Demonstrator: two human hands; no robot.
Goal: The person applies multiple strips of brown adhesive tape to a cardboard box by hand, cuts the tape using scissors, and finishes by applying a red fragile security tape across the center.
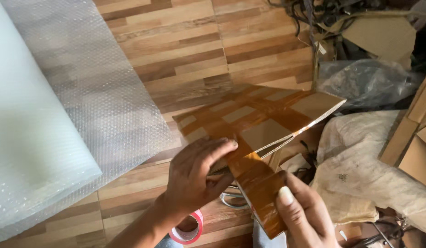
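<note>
Far left I log a thick roll of bubble wrap (33, 138), pale and translucent, with its loose sheet spread flat across the wood-pattern floor (185, 50) toward the upper middle.

Low centre, a tape roll (189, 229) with a red core lies on the floor, partly hidden under the left forearm.

My left hand (197, 177) is clamped on the near edge of the flat cardboard piece (263, 121): fingers curled over the top face, thumb underneath.

The cardboard is brown, corrugated at its cut edge, and crossed by glossy brown tape bands that leave pale rectangles of bare board between them. It is held above the floor at frame centre, tilted. Its long axis runs from lower left to upper right, with the far corner pointing at the clutter on the right.

A strip of brown tape (261, 193) hangs from the board's near edge toward me, running down and slightly right. My right hand (305, 213) pinches its lower part, thumb pressed flat on the glossy face; the other fingers are behind it and I cannot see them.

Right of the hands: a dirty off-white sack (369, 170), a clear crumpled plastic bag (367, 82) above it, cardboard scraps (415, 138) at the right edge, and tangled dark cables (323, 14) top right.
</note>
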